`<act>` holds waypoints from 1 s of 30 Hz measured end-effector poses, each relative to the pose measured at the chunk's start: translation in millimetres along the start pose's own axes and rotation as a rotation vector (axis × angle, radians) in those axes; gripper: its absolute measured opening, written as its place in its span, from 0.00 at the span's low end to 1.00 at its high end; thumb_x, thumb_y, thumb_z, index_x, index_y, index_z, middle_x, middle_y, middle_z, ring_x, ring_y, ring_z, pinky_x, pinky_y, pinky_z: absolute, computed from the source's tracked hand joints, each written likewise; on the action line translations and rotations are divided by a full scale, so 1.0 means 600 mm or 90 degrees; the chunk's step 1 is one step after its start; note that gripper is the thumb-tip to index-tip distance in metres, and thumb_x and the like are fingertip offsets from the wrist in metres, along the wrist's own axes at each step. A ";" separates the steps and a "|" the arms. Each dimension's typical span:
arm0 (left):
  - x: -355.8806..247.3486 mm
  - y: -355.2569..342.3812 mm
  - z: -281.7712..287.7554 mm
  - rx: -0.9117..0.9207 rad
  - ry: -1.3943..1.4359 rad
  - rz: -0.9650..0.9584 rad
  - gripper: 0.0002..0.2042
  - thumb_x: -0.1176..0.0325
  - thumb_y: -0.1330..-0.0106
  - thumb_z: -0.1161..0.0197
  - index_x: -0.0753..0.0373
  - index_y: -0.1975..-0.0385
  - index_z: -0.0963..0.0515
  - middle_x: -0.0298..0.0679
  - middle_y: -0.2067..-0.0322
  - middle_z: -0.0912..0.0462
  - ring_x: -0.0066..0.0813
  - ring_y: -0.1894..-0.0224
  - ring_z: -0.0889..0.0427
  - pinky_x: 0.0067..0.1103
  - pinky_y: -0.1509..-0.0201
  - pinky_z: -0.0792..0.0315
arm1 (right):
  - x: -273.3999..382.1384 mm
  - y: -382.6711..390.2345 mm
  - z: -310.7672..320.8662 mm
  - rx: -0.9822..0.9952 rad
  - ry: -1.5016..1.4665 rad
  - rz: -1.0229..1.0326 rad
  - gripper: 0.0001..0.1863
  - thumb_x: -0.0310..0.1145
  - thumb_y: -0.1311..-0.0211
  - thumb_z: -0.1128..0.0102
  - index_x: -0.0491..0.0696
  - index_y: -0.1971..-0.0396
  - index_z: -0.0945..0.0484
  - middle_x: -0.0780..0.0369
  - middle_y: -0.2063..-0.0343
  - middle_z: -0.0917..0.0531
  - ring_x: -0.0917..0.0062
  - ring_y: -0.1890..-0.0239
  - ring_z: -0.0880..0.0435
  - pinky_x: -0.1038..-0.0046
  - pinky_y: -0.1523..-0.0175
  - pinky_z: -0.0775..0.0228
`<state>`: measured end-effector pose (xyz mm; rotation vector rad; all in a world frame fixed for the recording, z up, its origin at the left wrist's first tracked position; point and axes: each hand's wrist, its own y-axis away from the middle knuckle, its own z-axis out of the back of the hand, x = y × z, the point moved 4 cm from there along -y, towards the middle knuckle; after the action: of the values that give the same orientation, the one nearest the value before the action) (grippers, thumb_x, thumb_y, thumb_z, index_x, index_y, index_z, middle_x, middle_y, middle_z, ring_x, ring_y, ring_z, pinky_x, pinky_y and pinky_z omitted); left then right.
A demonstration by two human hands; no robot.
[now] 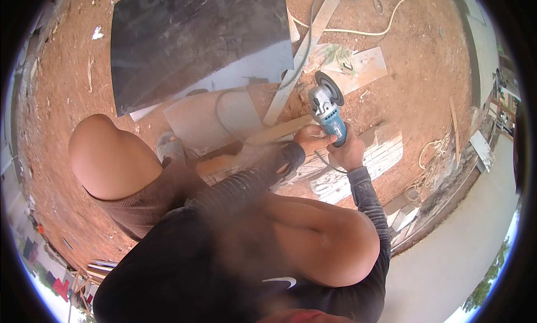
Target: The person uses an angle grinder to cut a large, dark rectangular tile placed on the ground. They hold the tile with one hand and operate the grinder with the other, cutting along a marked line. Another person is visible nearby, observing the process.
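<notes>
An angle grinder (334,124) with a teal body and grey metal head is held above the ground, right of centre. Its dark round disc (330,88) points away from me and is tilted. My right hand (349,149) wraps round the rear of the body from the right. From the left, my left hand (312,138) is closed against the same body, its fingertips at the grinder's side; part of its grip is hidden. Both forearms wear dark sleeves. A thin dark cord (330,165) curves below the hands.
A large glossy dark panel (201,38) lies ahead to the left, beside a grey tile piece (240,111). A long flat strip (305,54) and a pale cable (386,31) lie beyond. White slatted pieces (363,169) sit under my right hand. A wall (458,244) runs along the right.
</notes>
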<state>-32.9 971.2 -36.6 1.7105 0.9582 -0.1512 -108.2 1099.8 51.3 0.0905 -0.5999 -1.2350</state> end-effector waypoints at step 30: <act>-0.101 -0.054 0.290 -0.265 0.515 -0.189 0.31 0.64 0.31 0.33 0.74 0.36 0.39 0.52 0.39 0.30 0.48 0.37 0.27 0.34 0.28 0.28 | -0.011 -0.100 -0.047 0.065 0.141 0.181 0.34 0.38 0.53 0.31 0.50 0.42 0.29 0.52 0.64 0.17 0.54 0.63 0.14 0.55 0.59 0.20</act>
<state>-32.3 792.7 -93.4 1.2217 1.6954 0.5569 -147.6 1077.4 2.0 0.2174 -0.4633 -0.9041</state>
